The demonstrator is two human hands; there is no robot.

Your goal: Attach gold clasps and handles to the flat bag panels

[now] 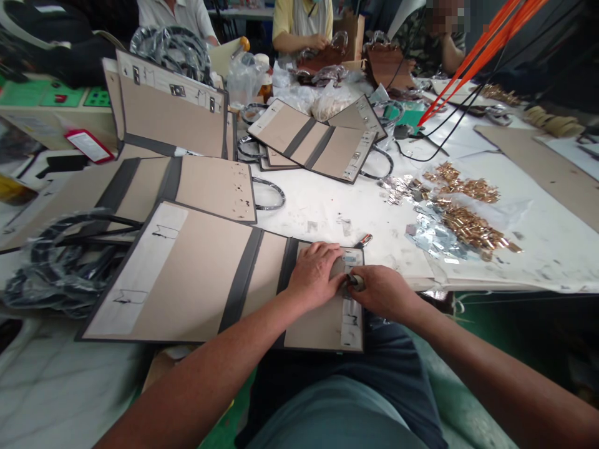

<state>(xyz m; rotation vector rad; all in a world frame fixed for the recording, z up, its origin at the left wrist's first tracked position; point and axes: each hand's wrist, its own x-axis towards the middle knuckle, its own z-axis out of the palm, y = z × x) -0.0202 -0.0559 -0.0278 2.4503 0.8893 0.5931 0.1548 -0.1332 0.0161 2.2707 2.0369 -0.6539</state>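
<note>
The small metal fitting (pixel 355 280) sits on the pale edge strip (pixel 352 325) of a stiff, tan bag panel (pixel 196 280), between the hands, the strip running lengthwise away from the person. The right hand (pixel 381 292), the nearer, pinches the fitting with thumb and fingertips closed on it. The left hand (pixel 314 274) lies palm-down just beside it, fingers together, pressing the panel.

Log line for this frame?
left hand: pressing tan cardboard panel with dark grey strips | right hand: pinching small metal fitting at panel edge | nearby: gold metal clasps
</note>
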